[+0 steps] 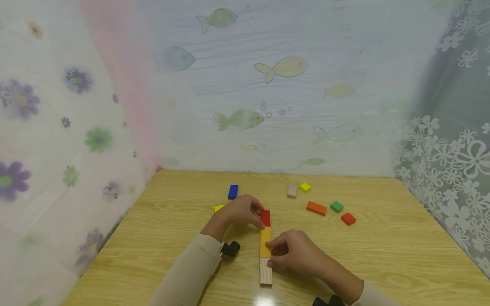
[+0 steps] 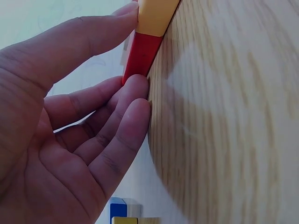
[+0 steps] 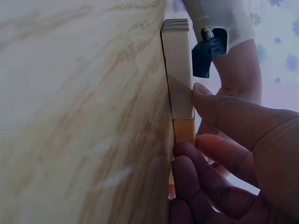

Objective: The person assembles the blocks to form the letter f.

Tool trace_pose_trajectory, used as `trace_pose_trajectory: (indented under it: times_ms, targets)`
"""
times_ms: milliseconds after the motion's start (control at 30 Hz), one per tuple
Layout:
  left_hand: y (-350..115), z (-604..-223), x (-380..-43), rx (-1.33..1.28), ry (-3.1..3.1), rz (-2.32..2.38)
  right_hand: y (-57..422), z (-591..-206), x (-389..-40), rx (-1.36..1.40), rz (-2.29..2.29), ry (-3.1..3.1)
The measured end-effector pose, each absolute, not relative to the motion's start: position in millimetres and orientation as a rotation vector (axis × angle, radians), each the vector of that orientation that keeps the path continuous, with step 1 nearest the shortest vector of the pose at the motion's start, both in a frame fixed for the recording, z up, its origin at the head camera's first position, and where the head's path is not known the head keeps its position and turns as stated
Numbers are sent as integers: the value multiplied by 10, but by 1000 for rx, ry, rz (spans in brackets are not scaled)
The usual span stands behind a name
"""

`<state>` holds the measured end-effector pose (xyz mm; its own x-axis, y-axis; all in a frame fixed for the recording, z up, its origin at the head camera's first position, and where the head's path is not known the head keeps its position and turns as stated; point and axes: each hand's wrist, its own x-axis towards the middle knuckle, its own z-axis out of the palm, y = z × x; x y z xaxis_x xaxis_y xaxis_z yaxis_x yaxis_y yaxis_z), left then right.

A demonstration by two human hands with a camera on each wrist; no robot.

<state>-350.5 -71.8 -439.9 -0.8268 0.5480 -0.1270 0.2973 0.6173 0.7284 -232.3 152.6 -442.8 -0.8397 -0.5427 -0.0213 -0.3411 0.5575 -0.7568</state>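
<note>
A straight row of blocks lies on the table: a red block [image 1: 265, 218] at the far end, a yellow-orange block [image 1: 265, 238] in the middle, and a plain wooden block [image 1: 266, 273] nearest me. My left hand [image 1: 242, 211] touches the row's left side, its thumb by the joint of red and yellow-orange and its fingertips at the red block's far end. From the right side my right hand [image 1: 298, 253] presses, with the thumb against the wooden block [image 3: 178, 74] and a finger against the yellow-orange block [image 3: 184, 130]. Its other fingers bend near the tabletop.
Behind my left hand lie a blue block [image 1: 233, 191] and a partly hidden yellow block [image 1: 219, 208]. To the right are a light wooden block [image 1: 292, 191], a small yellow one [image 1: 305, 187], an orange one [image 1: 316, 208], a green one [image 1: 336, 207] and a red piece [image 1: 348, 219].
</note>
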Motion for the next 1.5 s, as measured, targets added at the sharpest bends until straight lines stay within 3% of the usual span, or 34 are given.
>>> trace_pose_trajectory:
  times_ms: [1500]
  targets:
    - [-686, -4374, -3518, 602, 2481, 1013, 1514, -4348, -2457, -779, -1085, 2712]
